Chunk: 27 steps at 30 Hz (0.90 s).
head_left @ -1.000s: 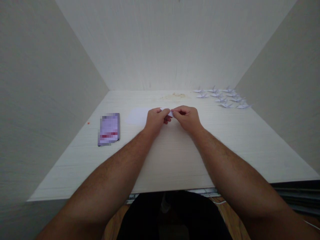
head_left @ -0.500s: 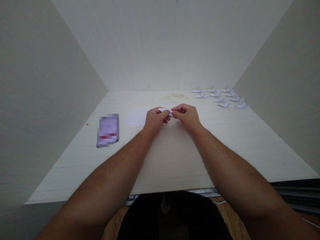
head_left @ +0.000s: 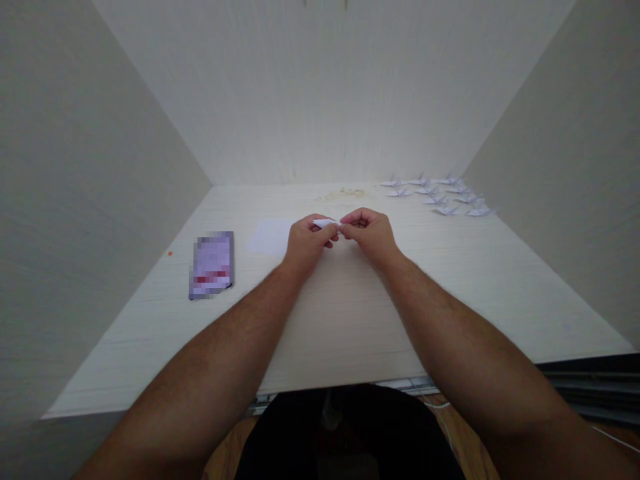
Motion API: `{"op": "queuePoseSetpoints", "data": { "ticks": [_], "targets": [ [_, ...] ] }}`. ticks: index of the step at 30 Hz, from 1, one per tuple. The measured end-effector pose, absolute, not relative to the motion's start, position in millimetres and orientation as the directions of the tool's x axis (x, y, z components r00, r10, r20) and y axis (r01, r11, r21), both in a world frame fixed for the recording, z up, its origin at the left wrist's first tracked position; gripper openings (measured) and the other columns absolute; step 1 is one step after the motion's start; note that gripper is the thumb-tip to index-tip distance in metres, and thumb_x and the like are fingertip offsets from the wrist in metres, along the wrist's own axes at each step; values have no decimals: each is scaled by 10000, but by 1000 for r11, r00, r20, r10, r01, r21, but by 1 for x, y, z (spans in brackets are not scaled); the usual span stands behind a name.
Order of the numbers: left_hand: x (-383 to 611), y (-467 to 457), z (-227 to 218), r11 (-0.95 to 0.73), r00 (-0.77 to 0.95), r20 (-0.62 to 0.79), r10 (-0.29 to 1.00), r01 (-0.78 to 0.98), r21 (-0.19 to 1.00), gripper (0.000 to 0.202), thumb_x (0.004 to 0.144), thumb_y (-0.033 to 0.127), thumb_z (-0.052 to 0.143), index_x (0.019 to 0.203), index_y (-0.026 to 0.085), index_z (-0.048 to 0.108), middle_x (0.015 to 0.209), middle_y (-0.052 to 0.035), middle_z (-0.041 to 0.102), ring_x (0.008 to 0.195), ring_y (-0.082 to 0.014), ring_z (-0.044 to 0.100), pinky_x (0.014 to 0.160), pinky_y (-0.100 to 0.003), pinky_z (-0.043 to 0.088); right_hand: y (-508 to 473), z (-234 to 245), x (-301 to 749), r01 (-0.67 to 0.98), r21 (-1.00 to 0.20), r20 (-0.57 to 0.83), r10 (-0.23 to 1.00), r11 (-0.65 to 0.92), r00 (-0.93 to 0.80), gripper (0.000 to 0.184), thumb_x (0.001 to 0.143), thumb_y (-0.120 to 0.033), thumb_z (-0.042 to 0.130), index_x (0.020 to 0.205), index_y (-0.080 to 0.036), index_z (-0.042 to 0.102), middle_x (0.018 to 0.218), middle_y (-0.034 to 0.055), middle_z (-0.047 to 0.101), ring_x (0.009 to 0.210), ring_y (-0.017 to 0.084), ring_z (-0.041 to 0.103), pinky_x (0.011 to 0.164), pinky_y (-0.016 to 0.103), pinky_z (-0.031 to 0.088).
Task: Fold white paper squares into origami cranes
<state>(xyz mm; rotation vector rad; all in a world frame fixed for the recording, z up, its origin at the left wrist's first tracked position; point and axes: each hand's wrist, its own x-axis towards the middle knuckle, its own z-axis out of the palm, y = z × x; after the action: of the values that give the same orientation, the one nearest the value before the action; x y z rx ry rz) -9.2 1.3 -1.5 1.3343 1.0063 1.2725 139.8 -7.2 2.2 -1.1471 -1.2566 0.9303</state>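
Both hands meet over the middle of the pale wooden table (head_left: 350,320). My left hand (head_left: 307,242) and my right hand (head_left: 371,235) each pinch one end of a small, partly folded piece of white paper (head_left: 327,223), held just above the tabletop. The fingers of both hands are curled in tight around it. Most of the paper is hidden behind my fingers.
A flat white paper sheet (head_left: 270,236) lies just left of my hands. A dark packet with a blurred label (head_left: 211,265) lies further left. Several folded paper cranes (head_left: 440,193) stand at the back right. Crumbs (head_left: 345,194) lie near the back wall. Panels close in three sides.
My hands have stayed together on the paper, with only small finger movements. The view has tilted slightly, so everything sits a little further left.
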Motion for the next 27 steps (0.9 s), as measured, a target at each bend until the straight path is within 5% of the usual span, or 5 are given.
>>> {"op": "queuePoseSetpoints", "data": {
  "ticks": [27],
  "targets": [
    [-9, 0, 1, -166, 77, 165, 983, 5, 986, 164, 710, 272, 702, 800, 135, 710, 655, -21, 667, 580, -115, 585, 565, -239, 473, -10, 5, 137, 73, -984, 174, 976, 166, 132, 107, 624, -232, 710, 698, -185, 648, 581, -19, 640, 553, 116, 572, 543, 255, 437]
  ]
}}
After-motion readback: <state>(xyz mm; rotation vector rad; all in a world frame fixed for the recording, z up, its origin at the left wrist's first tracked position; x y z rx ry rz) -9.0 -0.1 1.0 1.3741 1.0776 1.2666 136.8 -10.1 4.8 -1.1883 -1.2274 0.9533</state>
